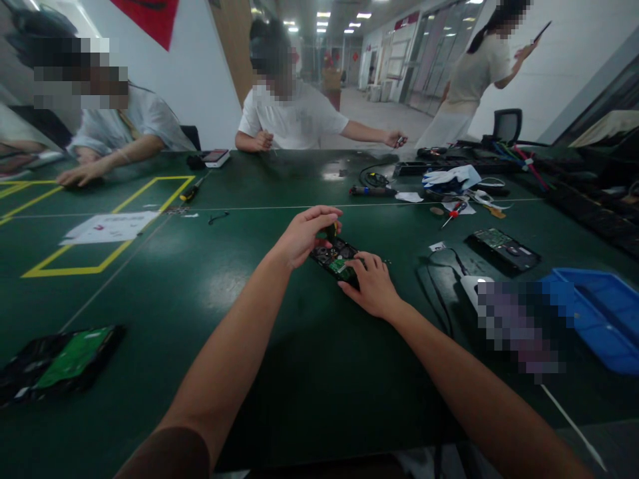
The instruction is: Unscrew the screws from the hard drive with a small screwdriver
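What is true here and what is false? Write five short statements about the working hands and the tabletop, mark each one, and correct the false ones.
1. The right hand touches the black rectangular device with a green circuit board. True.
2. The left hand lies flat on the dark green tabletop. False: it is raised at the device's far end, fingers around a small yellow-and-dark item.
3. A blue plastic tray is to the right of both hands. True.
4. The red-handled screwdriver lies inside that tray. False: it lies outside, farther back.
5. A white paper sheet overlaps a yellow outline on the left. True.
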`<state>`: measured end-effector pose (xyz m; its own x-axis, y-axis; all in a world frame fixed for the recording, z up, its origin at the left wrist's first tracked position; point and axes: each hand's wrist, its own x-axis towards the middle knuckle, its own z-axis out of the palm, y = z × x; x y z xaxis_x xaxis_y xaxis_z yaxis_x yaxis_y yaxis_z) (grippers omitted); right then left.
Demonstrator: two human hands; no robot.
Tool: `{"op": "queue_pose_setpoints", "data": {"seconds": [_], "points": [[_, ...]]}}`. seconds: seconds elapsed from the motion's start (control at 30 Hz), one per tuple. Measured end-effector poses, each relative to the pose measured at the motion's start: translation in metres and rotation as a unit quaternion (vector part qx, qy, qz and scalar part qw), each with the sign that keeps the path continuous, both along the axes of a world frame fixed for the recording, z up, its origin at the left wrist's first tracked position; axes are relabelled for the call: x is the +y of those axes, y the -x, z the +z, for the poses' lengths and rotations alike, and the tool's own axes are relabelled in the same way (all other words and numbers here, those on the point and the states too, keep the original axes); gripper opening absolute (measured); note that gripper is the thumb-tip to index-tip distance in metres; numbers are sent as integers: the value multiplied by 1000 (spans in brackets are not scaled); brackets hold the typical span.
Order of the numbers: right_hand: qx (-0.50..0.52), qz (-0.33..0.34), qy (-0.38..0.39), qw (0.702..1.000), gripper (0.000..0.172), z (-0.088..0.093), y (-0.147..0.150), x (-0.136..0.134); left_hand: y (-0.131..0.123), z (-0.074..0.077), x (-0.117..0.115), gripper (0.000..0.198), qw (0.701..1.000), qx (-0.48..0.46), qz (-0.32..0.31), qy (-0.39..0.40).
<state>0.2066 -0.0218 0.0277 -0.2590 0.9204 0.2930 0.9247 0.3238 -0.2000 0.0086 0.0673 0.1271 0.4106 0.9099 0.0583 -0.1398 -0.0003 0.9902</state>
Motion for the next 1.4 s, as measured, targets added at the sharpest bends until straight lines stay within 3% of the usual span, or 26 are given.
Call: {"op": "queue_pose_setpoints", "data": {"seconds": [0.2,0.57,0.93,1.2,1.4], "points": [[4,4,2,1000,49,-2,-1,3,-4,-3,2,20,998,-41,19,46],[14,1,0,1000,49,-4,-1,2,-1,0,1,25,1000,6,23,17],[3,-9,-7,1000,51,-5,1,4,-5,-3,3,20,993,-80,68,52],[3,9,5,1000,53,-5,-4,4,-3,0,1,15,997,-55,59,17],[1,17,5,1000,55,-6,-6,3,-4,1,0,17,992,-97,33,74]]}}
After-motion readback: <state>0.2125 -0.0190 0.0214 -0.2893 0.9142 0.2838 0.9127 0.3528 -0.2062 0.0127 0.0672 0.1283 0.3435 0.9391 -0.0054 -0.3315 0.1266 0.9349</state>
